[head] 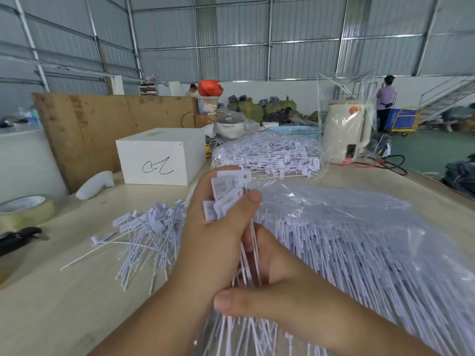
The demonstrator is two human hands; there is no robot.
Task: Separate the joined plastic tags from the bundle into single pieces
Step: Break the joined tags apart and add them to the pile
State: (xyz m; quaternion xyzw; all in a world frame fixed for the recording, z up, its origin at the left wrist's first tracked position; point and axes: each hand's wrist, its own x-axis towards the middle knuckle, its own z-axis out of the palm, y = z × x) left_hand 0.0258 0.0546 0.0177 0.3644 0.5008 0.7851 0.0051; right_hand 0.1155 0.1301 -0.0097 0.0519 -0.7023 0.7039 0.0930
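Gripping the flat heads of a small bundle of tags (228,195), the left hand (216,227) holds them upright while the right hand (277,291) pinches the thin tails lower down; likely this opposes the two ends so joined pieces can be pulled apart. Loose singles (144,235) lie piled on the tabletop (77,291) to the left, apart from the bagged stock (359,240) on the right. A second bag (270,152), white box (162,155) and tape roll (23,209) stand clear of the hands.

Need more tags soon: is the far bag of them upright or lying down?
Lying down: the far bag rests flat on the table, tags inside.
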